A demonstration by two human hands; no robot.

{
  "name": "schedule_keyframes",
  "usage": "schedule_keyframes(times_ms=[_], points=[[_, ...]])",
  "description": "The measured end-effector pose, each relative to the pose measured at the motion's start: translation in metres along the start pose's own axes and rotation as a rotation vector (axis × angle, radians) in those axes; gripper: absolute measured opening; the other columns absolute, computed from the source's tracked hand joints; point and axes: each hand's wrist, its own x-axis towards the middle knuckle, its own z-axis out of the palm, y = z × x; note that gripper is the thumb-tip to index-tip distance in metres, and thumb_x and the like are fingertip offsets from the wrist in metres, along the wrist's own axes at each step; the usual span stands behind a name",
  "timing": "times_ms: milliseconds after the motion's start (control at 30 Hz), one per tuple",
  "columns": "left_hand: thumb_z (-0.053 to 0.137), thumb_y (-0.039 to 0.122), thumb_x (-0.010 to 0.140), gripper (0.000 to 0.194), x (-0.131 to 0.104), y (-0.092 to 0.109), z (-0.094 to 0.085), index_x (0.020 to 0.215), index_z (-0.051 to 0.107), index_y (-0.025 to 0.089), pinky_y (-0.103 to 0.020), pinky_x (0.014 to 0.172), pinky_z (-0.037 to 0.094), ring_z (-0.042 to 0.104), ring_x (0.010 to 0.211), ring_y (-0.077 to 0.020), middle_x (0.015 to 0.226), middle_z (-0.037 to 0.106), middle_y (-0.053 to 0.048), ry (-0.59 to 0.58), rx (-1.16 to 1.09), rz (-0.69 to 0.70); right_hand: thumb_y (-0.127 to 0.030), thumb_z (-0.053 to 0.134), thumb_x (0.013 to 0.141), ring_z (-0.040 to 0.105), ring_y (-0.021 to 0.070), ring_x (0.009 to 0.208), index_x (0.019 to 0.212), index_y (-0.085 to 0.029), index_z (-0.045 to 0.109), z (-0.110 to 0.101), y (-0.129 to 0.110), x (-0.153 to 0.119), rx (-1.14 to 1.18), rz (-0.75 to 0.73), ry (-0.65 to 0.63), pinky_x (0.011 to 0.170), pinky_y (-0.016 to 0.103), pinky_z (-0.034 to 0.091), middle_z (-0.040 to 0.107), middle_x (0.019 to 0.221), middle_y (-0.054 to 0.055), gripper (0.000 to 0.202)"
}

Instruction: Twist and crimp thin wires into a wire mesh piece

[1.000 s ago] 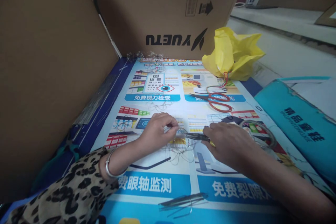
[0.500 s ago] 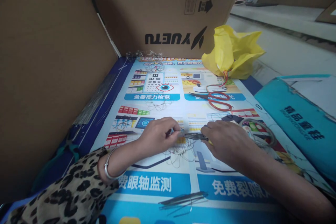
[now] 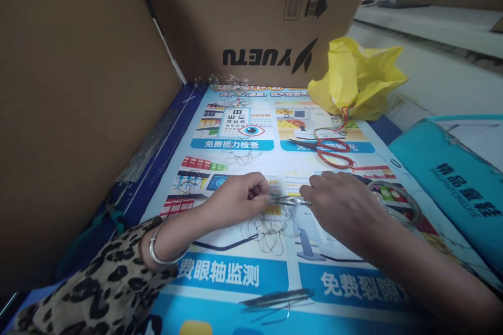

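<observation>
My left hand (image 3: 245,196), with a bangle at its wrist, is pinched closed near the middle of the poster. It holds an end of thin wire; the exact grip is too small to make out. A looped wire piece (image 3: 271,225) hangs or lies just below its fingertips. My right hand (image 3: 338,199) is wrapped round the handles of pliers (image 3: 293,200). Their jaws point left and meet the wire at my left fingertips. Most of the handles are hidden in my palm.
Red-handled scissors (image 3: 330,153) lie beyond my right hand, near a yellow bag (image 3: 357,81) with coloured cords. A bundle of short dark wires (image 3: 277,298) lies in front. Cardboard (image 3: 70,89) walls the left and back. At right are a wire coil (image 3: 408,199) and a teal box (image 3: 451,183).
The pliers have turned in my right hand, and that hand has rolled over a little. My left hand keeps its pinch. The whole view has shifted slightly.
</observation>
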Motion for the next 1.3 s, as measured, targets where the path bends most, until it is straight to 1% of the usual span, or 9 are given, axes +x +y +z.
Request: schedule_keyframes(times_ms=[100, 200, 333, 467, 667, 800, 900, 1100, 1300], points=[[0.052, 0.023, 0.076, 0.008, 0.000, 0.000, 0.000, 0.072, 0.054, 0.016, -0.018, 0.049, 0.033, 0.045, 0.053, -0.0069, 0.060, 0.053, 0.004, 0.004, 0.000, -0.042, -0.013, 0.049, 0.078, 0.049, 0.0191, 0.064, 0.072, -0.021, 0.059, 0.000, -0.001, 0.003, -0.015, -0.027, 0.053, 0.057, 0.032, 0.017, 0.057, 0.068, 0.004, 0.015], [0.051, 0.021, 0.075, 0.008, 0.001, -0.002, 0.000, 0.070, 0.054, 0.016, -0.018, 0.048, 0.031, 0.044, 0.052, -0.0069, 0.057, 0.051, 0.005, 0.024, 0.037, -0.042, -0.012, 0.048, 0.078, 0.048, 0.0189, 0.064, 0.072, -0.021, 0.059, -0.001, -0.003, 0.006, -0.009, -0.041, 0.061, 0.057, 0.032, 0.016, 0.057, 0.068, 0.004, 0.015], [0.050, 0.018, 0.076, 0.007, 0.002, -0.005, 0.001, 0.072, 0.055, 0.017, -0.019, 0.052, 0.033, 0.048, 0.055, -0.0082, 0.060, 0.055, 0.004, 0.070, 0.126, 0.017, -0.012, 0.046, 0.078, 0.048, 0.0187, 0.064, 0.073, -0.021, 0.060, -0.001, -0.004, 0.007, 0.004, -0.038, 0.016, 0.056, 0.031, 0.016, 0.058, 0.069, 0.005, 0.017], [0.048, 0.016, 0.077, 0.010, 0.001, -0.008, 0.001, 0.075, 0.057, 0.018, -0.020, 0.054, 0.036, 0.052, 0.059, -0.0097, 0.065, 0.060, 0.003, 0.100, 0.231, 0.088, -0.012, 0.046, 0.078, 0.048, 0.0173, 0.064, 0.074, -0.020, 0.060, 0.001, -0.004, 0.006, 0.001, -0.038, 0.021, 0.056, 0.031, 0.017, 0.057, 0.069, 0.005, 0.016], [0.047, 0.014, 0.076, 0.012, -0.001, -0.011, 0.006, 0.072, 0.057, 0.018, -0.021, 0.054, 0.036, 0.054, 0.059, -0.0110, 0.066, 0.062, 0.002, 0.170, 0.356, 0.134, -0.011, 0.046, 0.079, 0.048, 0.0186, 0.065, 0.073, -0.021, 0.059, 0.004, -0.005, 0.006, 0.002, -0.034, 0.027, 0.057, 0.031, 0.016, 0.057, 0.069, 0.004, 0.017], [0.046, 0.014, 0.074, 0.012, -0.002, -0.009, 0.010, 0.070, 0.056, 0.018, -0.022, 0.052, 0.034, 0.054, 0.058, -0.0125, 0.063, 0.061, 0.001, 0.219, 0.469, 0.134, -0.012, 0.046, 0.079, 0.047, 0.0182, 0.064, 0.073, -0.021, 0.058, 0.005, -0.005, 0.006, -0.002, -0.044, 0.049, 0.057, 0.031, 0.016, 0.057, 0.069, 0.004, 0.016], [0.045, 0.014, 0.072, 0.012, -0.004, -0.008, 0.011, 0.068, 0.055, 0.018, -0.023, 0.051, 0.032, 0.053, 0.056, -0.0132, 0.061, 0.060, 0.000, 0.210, 0.537, 0.140, -0.011, 0.047, 0.078, 0.045, 0.0169, 0.062, 0.071, -0.020, 0.058, 0.006, -0.006, 0.006, -0.008, -0.052, 0.068, 0.057, 0.030, 0.015, 0.056, 0.067, 0.003, 0.016], [0.043, 0.014, 0.071, 0.013, -0.004, -0.008, 0.011, 0.067, 0.055, 0.018, -0.023, 0.049, 0.030, 0.051, 0.056, -0.0135, 0.060, 0.059, -0.001, 0.219, 0.596, 0.158, -0.010, 0.047, 0.078, 0.044, 0.0168, 0.062, 0.069, -0.019, 0.058, 0.005, -0.005, 0.005, -0.009, -0.073, 0.112, 0.057, 0.031, 0.016, 0.055, 0.066, 0.004, 0.017], [0.045, 0.015, 0.071, 0.012, -0.002, -0.008, 0.012, 0.068, 0.056, 0.018, -0.023, 0.047, 0.028, 0.052, 0.055, -0.0143, 0.061, 0.060, -0.001, 0.150, 0.626, 0.120, -0.010, 0.046, 0.078, 0.043, 0.0156, 0.061, 0.069, -0.019, 0.058, 0.003, -0.008, 0.007, 0.024, -0.090, 0.122, 0.057, 0.031, 0.017, 0.056, 0.065, 0.003, 0.017]])
